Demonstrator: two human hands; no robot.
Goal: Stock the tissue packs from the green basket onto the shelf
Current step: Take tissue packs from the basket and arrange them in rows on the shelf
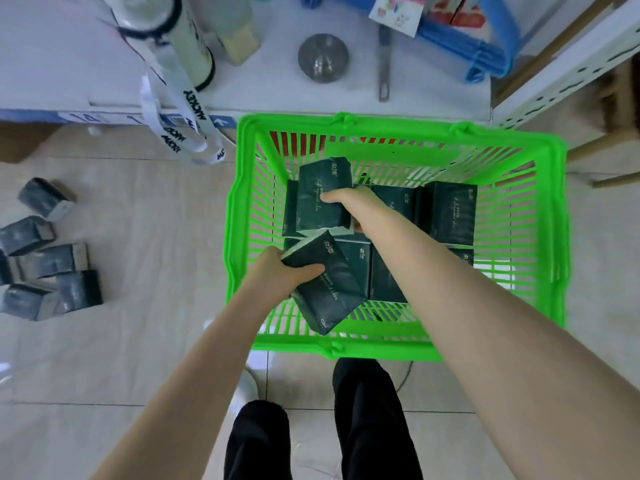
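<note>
Over the green basket [394, 344] on the floor, both hands are down inside it, each closed on a dark green tissue pack. Left hand [277, 275] has its fingers [308, 270] wrapped over the near pack [329, 292], which sits tilted with one corner out over the basket's near wall. Right hand [349, 202] clamps the far pack [323, 197], raised and angled above the others; thumb on top, the rest hidden under it.

More packs [450, 213] lie flat on the basket bottom, packed side by side. Another group of similar packs [45, 258] lies loose on the floor tiles, well to the left of the basket. White shelf [69, 46] is just beyond the basket's far rim, already carrying a steel bowl [322, 57], a white cylinder [183, 39] and other goods.

Risks, judged from here:
- One-hand grips on soft, slick wrappers: a pack could slide out on the lift, likely the left one, held near one end.
- Near pack's low corner may catch the slatted wall and twist free.
- Free shelf space looks tight; a pack pushed in could knock the bowl or the cylinder.
- Hanging straps [183, 133] at the shelf edge could snag a rising hand.
- Loose floor packs could be stepped on.
</note>
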